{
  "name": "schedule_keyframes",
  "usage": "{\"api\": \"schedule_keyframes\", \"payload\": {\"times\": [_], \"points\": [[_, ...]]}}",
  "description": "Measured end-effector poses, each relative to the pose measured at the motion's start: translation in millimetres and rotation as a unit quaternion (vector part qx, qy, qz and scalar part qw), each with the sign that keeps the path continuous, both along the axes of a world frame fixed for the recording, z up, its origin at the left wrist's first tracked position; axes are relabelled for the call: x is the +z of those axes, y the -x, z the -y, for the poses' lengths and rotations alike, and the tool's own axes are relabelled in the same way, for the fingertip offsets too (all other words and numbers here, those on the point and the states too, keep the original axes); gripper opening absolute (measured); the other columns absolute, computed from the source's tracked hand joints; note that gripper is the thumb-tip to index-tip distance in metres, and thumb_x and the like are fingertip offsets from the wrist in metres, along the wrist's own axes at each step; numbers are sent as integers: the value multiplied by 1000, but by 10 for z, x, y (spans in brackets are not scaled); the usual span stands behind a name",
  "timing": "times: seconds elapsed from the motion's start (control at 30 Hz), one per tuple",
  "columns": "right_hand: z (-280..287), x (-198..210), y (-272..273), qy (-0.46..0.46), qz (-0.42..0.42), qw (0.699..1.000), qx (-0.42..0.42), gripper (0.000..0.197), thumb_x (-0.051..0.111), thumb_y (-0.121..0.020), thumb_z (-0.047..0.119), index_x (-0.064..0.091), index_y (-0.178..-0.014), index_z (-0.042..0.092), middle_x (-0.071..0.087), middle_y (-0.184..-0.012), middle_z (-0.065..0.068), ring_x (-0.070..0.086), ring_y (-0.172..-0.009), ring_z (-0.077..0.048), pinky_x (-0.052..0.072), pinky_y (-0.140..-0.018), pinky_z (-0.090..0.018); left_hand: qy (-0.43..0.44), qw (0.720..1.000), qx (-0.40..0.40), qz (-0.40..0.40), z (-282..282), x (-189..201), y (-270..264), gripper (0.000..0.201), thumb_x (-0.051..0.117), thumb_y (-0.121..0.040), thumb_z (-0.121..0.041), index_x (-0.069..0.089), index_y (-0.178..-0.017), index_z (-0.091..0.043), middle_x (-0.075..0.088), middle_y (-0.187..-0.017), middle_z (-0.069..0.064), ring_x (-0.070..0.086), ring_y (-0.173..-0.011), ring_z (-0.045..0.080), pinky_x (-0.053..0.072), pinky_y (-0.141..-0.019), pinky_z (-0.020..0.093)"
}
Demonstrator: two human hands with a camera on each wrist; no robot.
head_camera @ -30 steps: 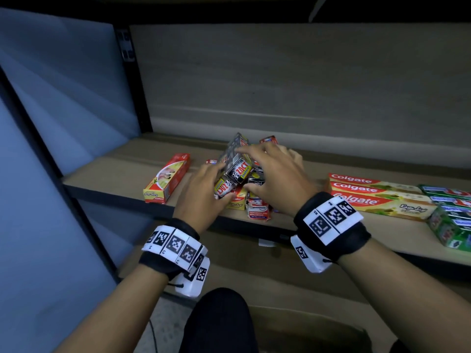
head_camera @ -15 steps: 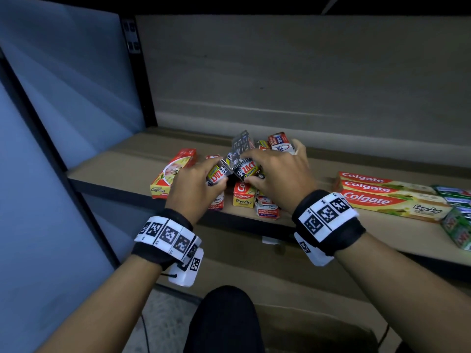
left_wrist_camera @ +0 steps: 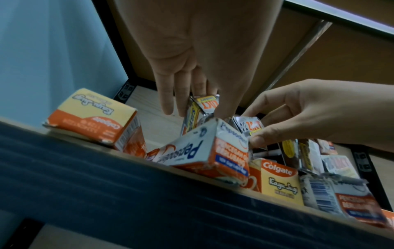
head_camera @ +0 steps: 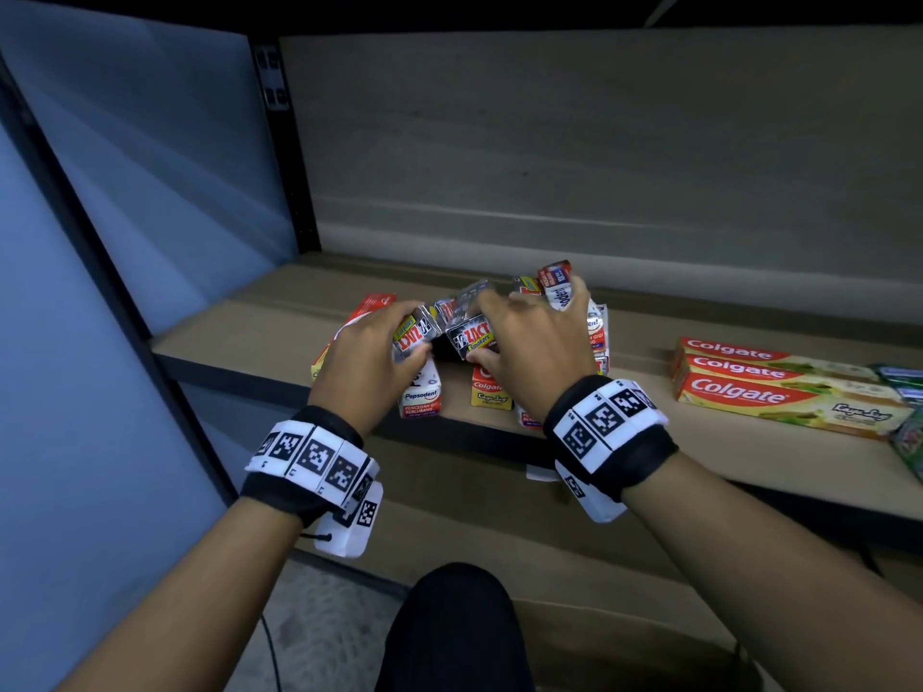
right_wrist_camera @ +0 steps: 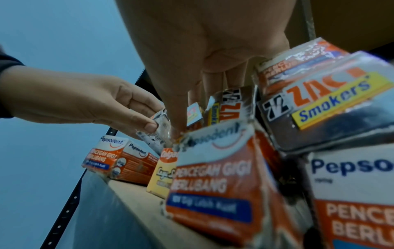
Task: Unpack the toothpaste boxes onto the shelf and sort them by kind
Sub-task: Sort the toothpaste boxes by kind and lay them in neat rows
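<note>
A flat, matte wooden shelf (head_camera: 649,442) with a dark metal front edge carries everything. At its right lie three long, glossy red-and-yellow Colgate cartons (head_camera: 779,387), stacked flat and stepped toward the back. Mid-shelf sits a loose heap of short cardboard boxes (head_camera: 492,392): white-and-orange Pepsodent, yellow Colgate, shiny black-and-silver Zact, some tilted against each other, corners scuffed. One more red carton (head_camera: 372,306) lies flat behind the left hand. The right hand (head_camera: 529,342) curls over the heap, thumb and fingers gripping a Zact box (head_camera: 472,337) by its end. The left hand (head_camera: 367,352) pinches a second Zact box (head_camera: 414,334) between thumb and fingertips, just beside the first.
</note>
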State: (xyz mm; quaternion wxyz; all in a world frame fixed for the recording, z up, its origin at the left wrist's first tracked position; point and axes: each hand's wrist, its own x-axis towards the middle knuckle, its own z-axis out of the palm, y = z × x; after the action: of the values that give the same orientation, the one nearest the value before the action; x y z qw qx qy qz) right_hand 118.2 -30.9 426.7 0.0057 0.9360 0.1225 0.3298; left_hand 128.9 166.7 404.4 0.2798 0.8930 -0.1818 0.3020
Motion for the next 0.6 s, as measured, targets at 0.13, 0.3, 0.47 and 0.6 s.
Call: {"api": "schedule_keyframes", "payload": {"times": [0.13,0.3,0.47,0.6], "points": [[25,-22,-14,50,-22,998,-12,55,72,-79,47,48,-123,25,73,-94,2,65,-109,-22,16,-109,-70,-5,999,-21,-32,-17,-4,-6,46,72,-85,-24,57,-128,-23,68,-117,-4,64,-103,12,53,-90,34],[33,-18,24,71,-35,996,-35,69,66,-78,60,44,-128,18,74,-94,0,65,-110,-23,12,-110,-71,-41,998,-25,-31,-6,-81,-5,53,70,-86,-30,51,-135,-24,63,-126,-4,58,-113,13,47,-93,28],[57,-59,100,48,-23,999,-12,59,73,-73,54,48,-117,25,70,-103,3,64,-105,-26,10,-112,-70,-48,998,-19,-29,-22,-103,33,53,65,-89,-31,48,-138,-20,59,-132,-2,54,-119,15,45,-97,30],[67,-111,211,63,-21,998,-17,46,73,-73,50,60,-112,29,68,-108,0,59,-111,-27,9,-112,-70,-47,998,-9,-44,-48,-62,80,50,55,-88,-21,48,-137,-21,57,-132,-2,54,-120,17,47,-98,34]]}}
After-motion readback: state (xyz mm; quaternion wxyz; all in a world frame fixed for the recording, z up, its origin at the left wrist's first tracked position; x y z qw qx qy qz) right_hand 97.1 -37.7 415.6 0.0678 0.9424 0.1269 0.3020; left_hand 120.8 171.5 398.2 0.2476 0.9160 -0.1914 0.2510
